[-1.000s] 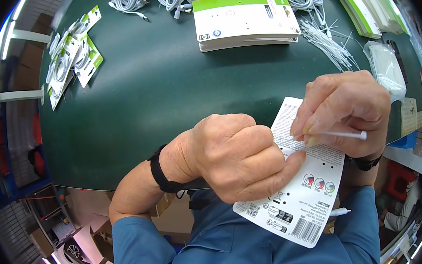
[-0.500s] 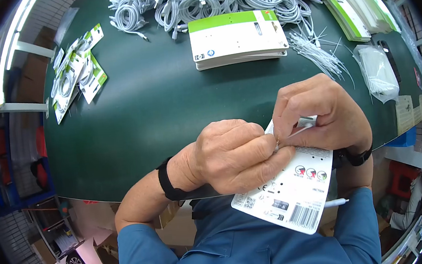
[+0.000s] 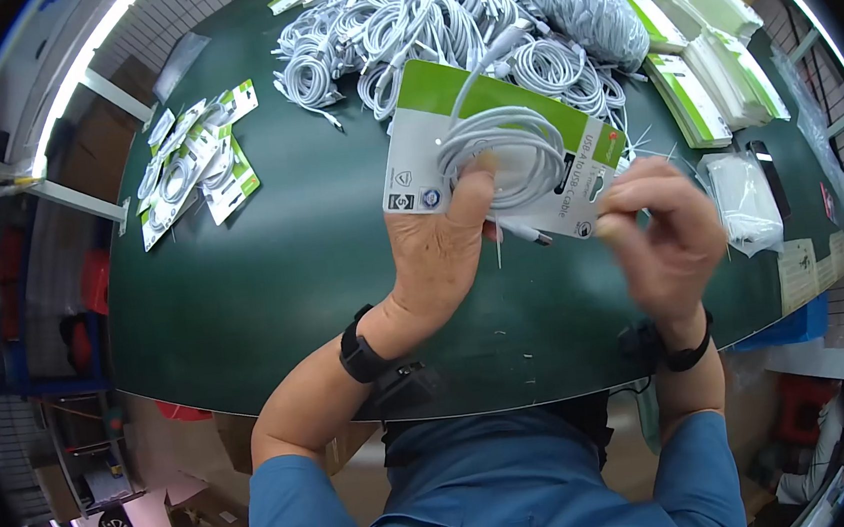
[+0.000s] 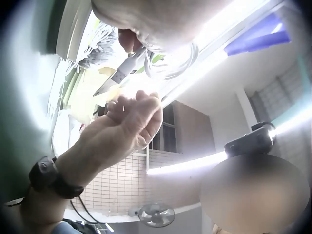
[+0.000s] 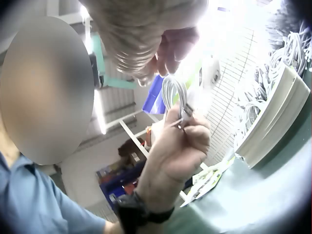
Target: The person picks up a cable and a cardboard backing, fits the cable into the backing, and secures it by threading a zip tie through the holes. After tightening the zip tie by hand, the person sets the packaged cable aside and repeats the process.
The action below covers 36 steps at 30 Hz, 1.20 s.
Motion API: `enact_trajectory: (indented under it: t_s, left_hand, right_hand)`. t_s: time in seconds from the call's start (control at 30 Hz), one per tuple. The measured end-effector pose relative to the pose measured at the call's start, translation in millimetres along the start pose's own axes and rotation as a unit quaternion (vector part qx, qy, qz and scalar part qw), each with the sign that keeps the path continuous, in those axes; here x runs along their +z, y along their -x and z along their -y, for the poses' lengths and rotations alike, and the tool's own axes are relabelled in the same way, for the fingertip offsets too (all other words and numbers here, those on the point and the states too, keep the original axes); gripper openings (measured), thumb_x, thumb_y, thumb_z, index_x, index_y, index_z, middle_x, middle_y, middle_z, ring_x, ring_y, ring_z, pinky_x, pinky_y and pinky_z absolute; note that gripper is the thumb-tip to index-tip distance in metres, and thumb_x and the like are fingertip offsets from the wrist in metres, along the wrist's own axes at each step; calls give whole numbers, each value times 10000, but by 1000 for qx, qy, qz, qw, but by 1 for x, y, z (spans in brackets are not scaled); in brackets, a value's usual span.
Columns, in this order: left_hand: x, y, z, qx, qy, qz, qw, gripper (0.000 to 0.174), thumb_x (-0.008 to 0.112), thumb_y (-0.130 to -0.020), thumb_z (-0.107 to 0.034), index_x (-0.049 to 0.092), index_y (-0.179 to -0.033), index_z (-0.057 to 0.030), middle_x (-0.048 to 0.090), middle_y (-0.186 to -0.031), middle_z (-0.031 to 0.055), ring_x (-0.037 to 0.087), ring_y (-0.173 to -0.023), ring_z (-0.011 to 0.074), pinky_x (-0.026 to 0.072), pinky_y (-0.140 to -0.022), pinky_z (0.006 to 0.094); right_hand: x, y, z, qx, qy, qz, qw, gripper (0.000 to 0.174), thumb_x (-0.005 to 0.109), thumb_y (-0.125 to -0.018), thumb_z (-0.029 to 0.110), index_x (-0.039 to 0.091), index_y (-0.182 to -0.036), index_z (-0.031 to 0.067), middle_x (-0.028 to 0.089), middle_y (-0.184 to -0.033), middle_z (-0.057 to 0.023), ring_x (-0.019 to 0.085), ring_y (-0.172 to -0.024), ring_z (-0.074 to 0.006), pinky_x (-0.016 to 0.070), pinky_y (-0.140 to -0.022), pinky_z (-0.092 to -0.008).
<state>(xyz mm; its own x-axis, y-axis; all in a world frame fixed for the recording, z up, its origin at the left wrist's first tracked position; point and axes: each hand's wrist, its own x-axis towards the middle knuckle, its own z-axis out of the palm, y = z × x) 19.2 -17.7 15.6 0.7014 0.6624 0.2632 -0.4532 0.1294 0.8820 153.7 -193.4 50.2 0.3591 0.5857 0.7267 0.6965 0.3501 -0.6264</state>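
My left hand (image 3: 438, 254) holds up a packaging card (image 3: 412, 169) with a green top above the dark green table (image 3: 273, 277). Its thumb presses on the coiled white cable (image 3: 517, 150) fixed to the card's front. One cable plug (image 3: 525, 234) hangs off the card's lower edge. My right hand (image 3: 666, 242) is blurred, with fingers curled at the card's lower right corner, where it appears to pinch the edge. In the right wrist view the left hand (image 5: 178, 146) grips the coil (image 5: 176, 95). The left wrist view shows the curled right hand (image 4: 129, 124) just below the plug (image 4: 122, 73).
A big heap of loose white cables (image 3: 420, 13) covers the far side of the table. Finished carded cables (image 3: 188, 169) lie at the far left. Stacks of green and white cards (image 3: 703, 88), white ties (image 3: 647, 138) and a plastic bag (image 3: 742, 195) sit at the right.
The card was turned from its printed back to its cable side and lifted out over the table. My right hand left the thin white tie and moved to the card's corner.
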Motion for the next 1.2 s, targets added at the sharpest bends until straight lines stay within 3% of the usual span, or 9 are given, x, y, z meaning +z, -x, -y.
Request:
enact_trajectory:
  t_s: [0.17, 0.37, 0.5, 0.6, 0.67, 0.77, 0.9, 1.0, 1.2]
  left_hand:
    - [13, -10, -1, -6, 40, -19, 999, 229, 714, -1045, -155, 627, -1231, -52, 696, -1003, 27, 635, -724, 59, 493, -512, 226]
    - [13, -9, 13, 31, 21, -39, 999, 207, 732, -1033, -157, 671, -1188, -35, 699, -934, 10, 621, -710, 44, 496, -536, 231]
    - [6, -8, 14, 47, -50, -28, 997, 159, 754, -1015, -159, 724, -1081, -17, 695, -829, -12, 604, -662, 45, 491, -553, 255]
    - [4, -7, 16, 61, -85, -25, 994, 152, 756, -1009, -153, 733, -1046, -7, 696, -804, -14, 598, -638, 48, 491, -555, 264]
    - [4, -6, 15, 77, -87, -24, 993, 160, 749, -1014, -151, 725, -1064, 0, 707, -840, -3, 602, -636, 50, 496, -553, 258]
    - [6, -7, 6, 5, -9, -26, 1000, 168, 734, -1023, -144, 711, -1088, 9, 710, -874, 13, 610, -633, 56, 498, -522, 248]
    - [13, -9, 7, -42, -2, -35, 998, 192, 720, -1031, -143, 670, -1141, 6, 703, -903, 28, 621, -625, 59, 487, -470, 236]
    - [12, -9, 16, -55, 15, -39, 998, 191, 709, -1037, -132, 647, -1159, 1, 695, -900, 30, 623, -618, 59, 480, -450, 235]
    - [15, -7, 19, -59, 33, -36, 997, 172, 696, -1047, -121, 642, -1156, 0, 691, -898, 34, 628, -631, 61, 478, -451, 239]
  right_hand:
    - [22, -11, -1, -104, 229, 86, 964, 414, 945, -650, 76, 766, -1023, 96, 712, -932, -58, 656, -738, -264, 543, -618, -390]
    - [30, 1, -9, -115, 236, 86, 961, 353, 893, -683, 43, 761, -1010, 53, 713, -925, -72, 652, -715, -243, 534, -585, -369]
    - [31, 7, 2, -228, 210, 112, 944, 354, 830, -705, 23, 766, -1052, 5, 723, -916, -120, 650, -668, -227, 525, -550, -353]
    - [32, 6, -1, -219, 192, 79, 953, 337, 834, -695, -12, 773, -1025, 20, 727, -898, -101, 660, -672, -229, 529, -558, -347]
    - [34, 5, -1, -127, 151, 43, 979, 250, 853, -731, -66, 761, -945, 25, 736, -868, -94, 682, -672, -223, 546, -577, -329]
    - [35, 3, -11, 8, 111, 20, 994, 174, 868, -801, -68, 748, -890, 21, 735, -870, -96, 700, -692, -186, 559, -606, -294]
    - [35, 8, -24, 53, 96, 8, 994, 184, 865, -800, -66, 773, -914, 45, 721, -926, -77, 681, -739, -178, 543, -607, -303]
    - [35, 2, -22, -74, 222, 1, 972, 226, 881, -756, -61, 769, -916, 53, 714, -912, -57, 658, -745, -203, 529, -621, -333]
    - [43, 4, -20, -108, 206, 55, 971, 304, 898, -704, -8, 761, -958, 88, 690, -881, -33, 644, -740, -228, 525, -635, -358]
